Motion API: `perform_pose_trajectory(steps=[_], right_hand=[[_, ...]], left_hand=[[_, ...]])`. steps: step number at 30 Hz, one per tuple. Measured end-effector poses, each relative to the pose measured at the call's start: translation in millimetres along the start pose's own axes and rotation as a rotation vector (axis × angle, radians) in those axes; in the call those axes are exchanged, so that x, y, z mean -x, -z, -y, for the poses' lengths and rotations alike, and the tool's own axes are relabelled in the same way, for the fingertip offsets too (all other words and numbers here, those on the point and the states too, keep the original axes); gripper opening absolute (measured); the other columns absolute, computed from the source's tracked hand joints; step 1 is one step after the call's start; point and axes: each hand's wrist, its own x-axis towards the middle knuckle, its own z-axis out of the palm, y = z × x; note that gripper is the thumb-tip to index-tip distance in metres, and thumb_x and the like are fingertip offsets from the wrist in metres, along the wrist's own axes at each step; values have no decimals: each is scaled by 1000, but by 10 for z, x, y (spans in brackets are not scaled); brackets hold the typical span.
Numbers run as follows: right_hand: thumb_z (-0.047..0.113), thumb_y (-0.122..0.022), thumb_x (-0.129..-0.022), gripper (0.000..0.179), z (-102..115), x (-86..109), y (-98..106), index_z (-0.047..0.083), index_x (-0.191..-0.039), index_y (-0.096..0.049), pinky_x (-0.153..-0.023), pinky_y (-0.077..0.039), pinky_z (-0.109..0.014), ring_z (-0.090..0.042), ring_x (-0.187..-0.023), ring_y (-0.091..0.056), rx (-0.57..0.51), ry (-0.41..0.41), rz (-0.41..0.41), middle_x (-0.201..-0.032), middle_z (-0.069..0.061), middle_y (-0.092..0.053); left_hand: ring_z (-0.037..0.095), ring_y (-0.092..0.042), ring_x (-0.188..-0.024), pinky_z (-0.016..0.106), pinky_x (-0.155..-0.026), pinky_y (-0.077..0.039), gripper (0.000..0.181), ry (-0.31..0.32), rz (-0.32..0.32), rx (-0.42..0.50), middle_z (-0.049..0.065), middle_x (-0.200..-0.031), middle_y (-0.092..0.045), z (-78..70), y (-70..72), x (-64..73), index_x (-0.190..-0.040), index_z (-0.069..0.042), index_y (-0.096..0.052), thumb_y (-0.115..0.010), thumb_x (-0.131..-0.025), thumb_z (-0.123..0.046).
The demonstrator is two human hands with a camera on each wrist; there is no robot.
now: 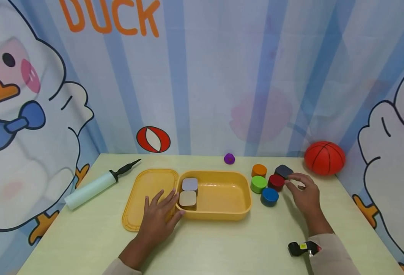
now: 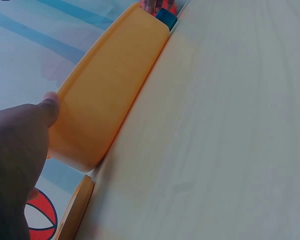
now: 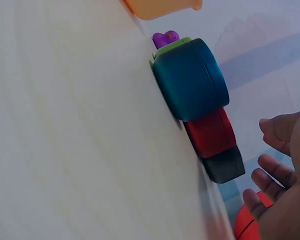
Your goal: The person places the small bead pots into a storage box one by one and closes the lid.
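My left hand lies with fingers spread at the left end of the yellow box, its thumb against the front rim. A lavender block and a beige block sit inside at that end. My right hand hovers beside the dark grey block, thumb and fingers apart and nothing between them in the right wrist view. Beside that block stand a red block, a blue block, a lime green block and an orange block.
The yellow lid lies left of the box, partly under my left hand. Further left is a pale green pump with a black nozzle. A small purple object and a red ball are near the back curtain.
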Motion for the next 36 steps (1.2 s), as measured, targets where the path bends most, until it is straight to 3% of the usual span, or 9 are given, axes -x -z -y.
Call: perform_pose_trajectory(steps=[3, 5, 10, 12, 14, 17, 18, 25, 36], right_hand=[[13, -72, -106, 34, -68, -19, 5, -1, -138, -71, -103, -49, -31, -25, -134, -56, 5, -32, 35, -149, -20, -62], [14, -71, -107, 39, -106, -40, 10, -2, -142, -68, -101, -48, -24, -36, -141, -54, -4, -43, 55, -152, -22, -59], [16, -69, -109, 46, -170, -116, 12, -2, -150, -62, -88, -36, 2, -43, -149, -49, -47, -81, 96, -159, -25, -53], [17, -68, -109, 48, -188, -144, 7, -2, -153, -59, -97, -45, -5, -44, -152, -47, -47, -99, 112, -162, -25, -51], [18, -67, -110, 51, -200, -169, 2, -1, -156, -57, -113, -53, -24, -45, -156, -44, -45, -118, 129, -165, -25, -49], [20, -66, -110, 54, -219, -204, -9, 1, -159, -54, -127, -44, -57, -46, -160, -40, -43, -131, 153, -169, -25, -45], [20, -66, -111, 55, -225, -215, -13, 1, -160, -52, -128, -41, -62, -46, -161, -38, -52, -130, 160, -170, -26, -44], [24, -66, -111, 53, -282, -287, -48, 5, -159, -56, -126, -43, -61, -43, -161, -42, -39, -111, 149, -170, -23, -48], [28, -66, -111, 52, -328, -333, -58, 5, -157, -58, -131, -35, -64, -46, -163, -36, 28, -111, 186, -171, -26, -44]], left_hand=[[45, -49, -156, 90, -121, -20, 62, 1, 1, 7, 4, -163, -59, 2, 7, -7, -154, -15, -65, -76, -101, -45], [45, -49, -156, 90, -121, -20, 62, 3, 4, 9, 4, -163, -59, 2, 13, -9, -154, -15, -65, -76, -101, -45], [45, -48, -156, 90, -121, -20, 62, 8, 7, 7, 4, -163, -59, -4, 17, -16, -154, -15, -64, -76, -101, -46], [45, -48, -156, 90, -121, -20, 63, 8, 8, 12, 4, -163, -58, -6, 18, -19, -155, -16, -64, -76, -101, -46], [45, -48, -156, 90, -121, -20, 63, 9, 10, 20, 4, -163, -58, -8, 21, -19, -155, -15, -64, -76, -101, -46], [45, -49, -156, 89, -121, -21, 63, 12, 14, 23, 4, -163, -58, -2, 18, -14, -155, -16, -63, -76, -101, -46], [45, -49, -156, 89, -121, -21, 63, 13, 15, 24, 4, -163, -58, 0, 19, -11, -155, -16, -63, -76, -101, -46], [45, -48, -157, 89, -121, -22, 63, 21, 21, 27, 4, -164, -57, -3, 26, -9, -156, -16, -63, -75, -102, -46], [44, -49, -156, 89, -121, -22, 63, 24, 20, 38, 3, -164, -58, 2, 12, -3, -155, -16, -64, -76, -101, -46]])
